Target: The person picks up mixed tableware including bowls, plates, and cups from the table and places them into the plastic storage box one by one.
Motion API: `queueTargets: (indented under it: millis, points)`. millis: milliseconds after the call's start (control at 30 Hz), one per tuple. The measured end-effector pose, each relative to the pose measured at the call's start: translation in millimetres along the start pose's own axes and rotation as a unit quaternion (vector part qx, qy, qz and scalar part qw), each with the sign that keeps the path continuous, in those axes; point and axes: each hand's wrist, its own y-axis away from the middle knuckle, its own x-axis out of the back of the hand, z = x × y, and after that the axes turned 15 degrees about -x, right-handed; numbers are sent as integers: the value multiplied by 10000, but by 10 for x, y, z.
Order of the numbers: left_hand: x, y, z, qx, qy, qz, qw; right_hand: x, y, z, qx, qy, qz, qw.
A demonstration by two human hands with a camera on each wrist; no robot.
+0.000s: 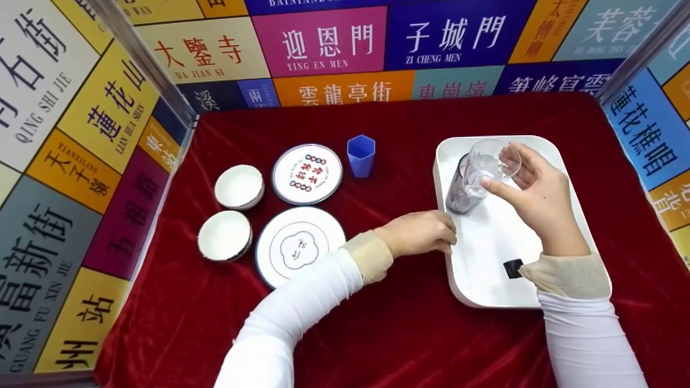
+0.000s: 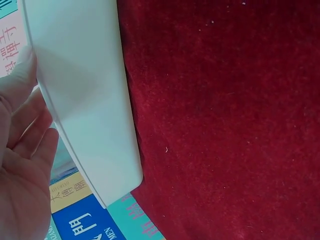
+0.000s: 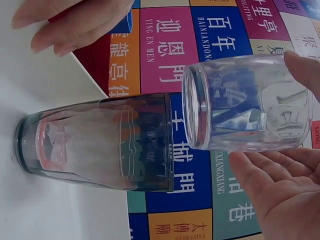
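One smoky cup in white tray, right fingers curled round clear cup above, left fingers gripping rim

Red cloth bears bowls, plates, blue cup, tray.

Looks like a small demo/display booth, poss. staged: printed walls on 3 sides w/ bright multicoloured blocks of lg. Chinese chars + pinyin, metal corner posts, red velvety cloth spread flat betw. them.
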Motion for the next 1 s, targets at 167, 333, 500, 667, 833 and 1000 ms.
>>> queueTargets:
  millis: [167,333,500,667,833,1000]
  points:
    - [-20,-8,-9,-72,-20,-29,10000,8,-53,-17,-174,-155,250,9994]
    - [-10,-23,-5,-32,-46,-102,9999,8,-100,-11,-289,-126,297,9991]
    - [-1,-31,2,27,-35,-166,9999,-3,-134,-10,-315,-41,330,9989]
    - [-5,-33,12,100,97,-143,9998,-20,-175,9,-328,53,391,9987]
    - [-12,-34,17,107,94,-114,9998,-44,-219,49,-370,45,363,9986]
    - [-29,-40,10,73,16,-97,9999,-66,-253,103,-392,-127,229,9989]
